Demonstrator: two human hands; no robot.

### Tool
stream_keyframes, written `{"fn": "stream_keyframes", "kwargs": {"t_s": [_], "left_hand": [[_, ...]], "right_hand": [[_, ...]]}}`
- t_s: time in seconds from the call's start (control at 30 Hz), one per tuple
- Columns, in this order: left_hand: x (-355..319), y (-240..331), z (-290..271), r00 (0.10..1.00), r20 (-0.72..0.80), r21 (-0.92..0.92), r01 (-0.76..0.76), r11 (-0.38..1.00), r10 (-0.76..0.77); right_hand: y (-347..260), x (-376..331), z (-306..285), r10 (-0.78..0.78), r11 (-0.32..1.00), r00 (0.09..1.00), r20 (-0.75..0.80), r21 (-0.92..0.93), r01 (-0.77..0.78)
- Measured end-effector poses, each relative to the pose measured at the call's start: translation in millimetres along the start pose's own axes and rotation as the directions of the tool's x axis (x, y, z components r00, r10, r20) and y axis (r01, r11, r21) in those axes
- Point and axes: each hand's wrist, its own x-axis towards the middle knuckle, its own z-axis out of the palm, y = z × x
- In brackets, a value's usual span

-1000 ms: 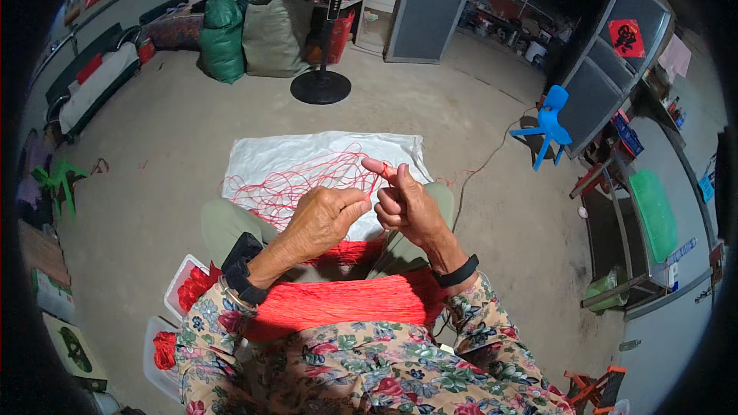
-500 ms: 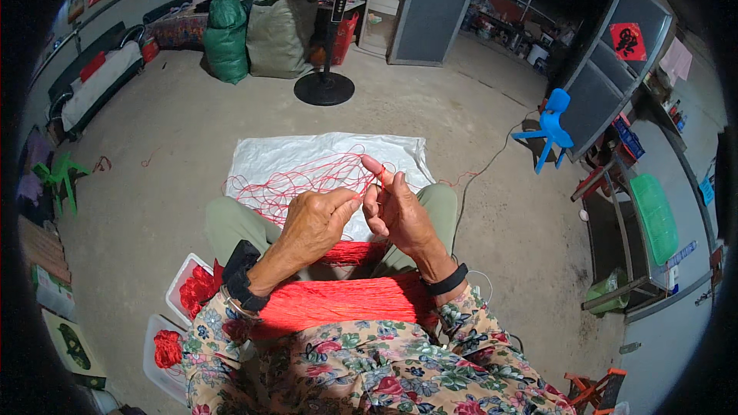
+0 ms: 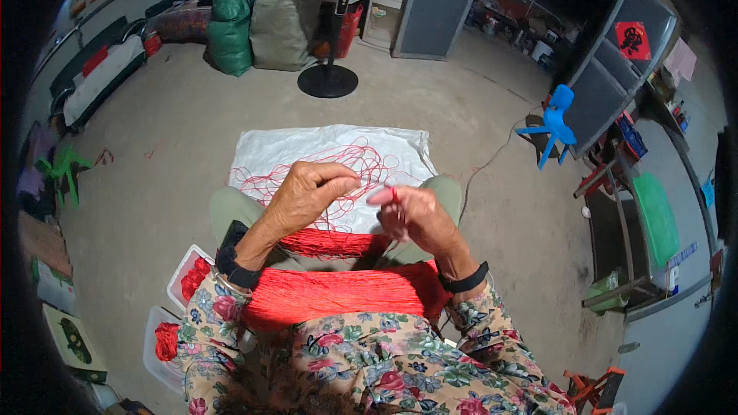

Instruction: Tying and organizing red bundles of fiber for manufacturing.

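We sit on the floor with both hands raised over our lap, working red cord. Our left hand [image 3: 311,198] is curled with thumb and fingertips pinched together on a fine red strand [image 3: 370,187] that runs across to the right hand; the grip looks closed on that strand, though the thread itself is too thin to follow along its whole length. Our right hand [image 3: 411,214] is half clenched, its fingers pinching a short red piece [image 3: 394,194] at their tips, just beside the left hand's fingertips. Across our lap lies a thick bundle of straight red cords [image 3: 338,292], with a second, smaller band of the same cord [image 3: 330,243] just beyond it, under the wrists. In front of our knees a white sheet [image 3: 277,150] is spread on the floor, and on it lies a loose tangle of red strands [image 3: 338,165], thin and looped. To our left, near the hip, two clear plastic tubs [image 3: 178,292] hold small red pieces. We judge the work well short of its end: the bundle on the lap remains large and dense, while the loose strands on the sheet are few beside it, and the tubs look only partly filled. A standing fan [image 3: 332,69] and stuffed sacks [image 3: 265,23] stand well apart behind the sheet, and a blue plastic chair [image 3: 555,119] is off to the right.
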Motion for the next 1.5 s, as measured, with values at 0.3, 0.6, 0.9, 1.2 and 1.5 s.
{"fn": "stream_keyframes", "kwargs": {"t_s": [0.3, 0.6, 0.9, 1.2, 1.5], "left_hand": [[6.2, -20.2, 18.7, 0.974, -0.131, -0.124, 0.171, 0.977, -0.187], [4.7, -52.8, 45.3, 1.000, 0.003, -0.004, -0.029, 1.000, 0.029], [18.4, -37.1, 87.2, 0.987, -0.002, -0.186, 0.156, 0.970, -0.160], [-13.8, -29.8, 117.3, 0.962, 0.163, -0.465, 0.271, 0.843, -0.220], [-25.5, -16.5, 104.1, 0.997, -0.016, -0.073, -0.071, 0.995, 0.070]], "right_hand": [[6.1, 13.6, -8.3, 0.018, 0.944, 0.998, -0.065, 0.330, 0.004], [-9.3, 33.9, 9.1, -0.312, 0.619, 0.946, 0.090, 0.775, 0.130], [-27.7, 75.7, 14.0, -0.291, 0.449, 0.902, -0.320, 0.786, 0.424], [-41.5, 89.2, 10.7, -0.543, 0.736, 0.682, -0.489, 0.113, 0.667], [-33.9, 97.6, 5.0, -0.889, 0.349, 0.444, -0.112, -0.794, 0.498]]}}
